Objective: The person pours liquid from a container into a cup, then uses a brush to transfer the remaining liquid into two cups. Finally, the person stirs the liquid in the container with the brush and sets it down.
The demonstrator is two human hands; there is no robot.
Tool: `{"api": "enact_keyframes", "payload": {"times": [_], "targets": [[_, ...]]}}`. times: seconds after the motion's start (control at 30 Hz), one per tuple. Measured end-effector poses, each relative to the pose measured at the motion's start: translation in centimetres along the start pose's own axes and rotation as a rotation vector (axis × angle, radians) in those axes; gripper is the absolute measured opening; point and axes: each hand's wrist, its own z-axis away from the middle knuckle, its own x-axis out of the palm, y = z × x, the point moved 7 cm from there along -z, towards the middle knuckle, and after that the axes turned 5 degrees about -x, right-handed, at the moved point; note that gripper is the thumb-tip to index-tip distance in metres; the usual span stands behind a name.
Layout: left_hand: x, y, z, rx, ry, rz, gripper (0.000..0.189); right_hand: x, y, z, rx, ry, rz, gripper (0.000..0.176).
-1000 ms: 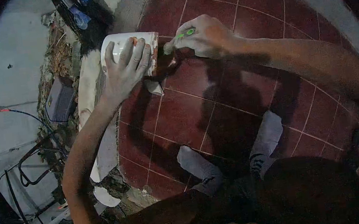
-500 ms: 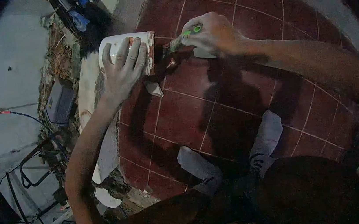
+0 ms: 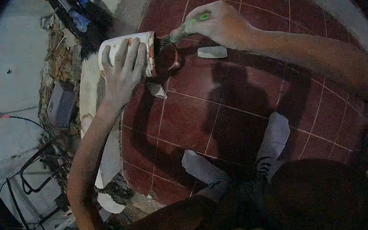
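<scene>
A white paint can (image 3: 114, 44) lies tipped on its side, its mouth facing right and its rim smeared reddish brown. My left hand (image 3: 124, 67) rests over the can's side with fingers curled round it. In my right hand (image 3: 216, 22) is a paintbrush (image 3: 179, 34), pinched by a handle that shows bright green at the hole. Its bristles point left, right at the can's mouth, and look dark and partly blurred. Below them, a curved reddish-brown piece (image 3: 176, 62) sticks out beside the rim. Just under my right hand, a small white block (image 3: 212, 52) lies on the floor.
Red tiles (image 3: 197, 113) cover the floor, with a white shard (image 3: 157, 90) below the can. My feet in pale socks (image 3: 204, 169) stand nearer to me. Rubble (image 3: 62, 60), a grey box (image 3: 61, 104) and cables run along the left wall.
My right hand has risen slightly, moving the brush up and left against the can's mouth. The white block beneath shows more fully. The can has shifted slightly left with my left hand.
</scene>
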Motion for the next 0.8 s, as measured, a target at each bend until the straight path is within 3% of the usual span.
{"api": "enact_keyframes", "payload": {"times": [0.1,0.17,0.2,0.27,0.5,0.6,0.8], "targets": [[0.0,0.0,-0.1,-0.001,0.005,-0.014,0.058,1.4,0.4,-0.5,0.041,-0.089,0.034,0.029],[-0.2,0.1,-0.3,0.007,0.014,-0.019,0.059,2.7,-2.3,-0.3,-0.476,-0.114,0.151,0.033],[-0.3,0.1,-0.4,0.011,0.018,-0.031,0.060,2.9,-2.5,-0.1,-0.470,-0.113,0.155,0.033],[-0.5,-0.1,-0.5,0.025,0.014,-0.043,0.061,4.8,-0.3,-0.1,-0.011,-0.249,-0.170,0.035],[-1.3,0.4,-1.0,0.046,-0.071,-0.041,0.059,7.3,-0.8,-0.2,0.018,-0.231,-0.283,0.043],[-1.4,0.6,-1.1,0.053,-0.009,-0.071,0.059,8.0,-0.6,-0.2,0.108,-0.268,-0.309,0.047],[-1.0,0.8,-0.8,0.062,0.026,-0.040,0.063,5.3,-1.8,-0.5,0.056,-0.182,-0.087,0.038]]}}
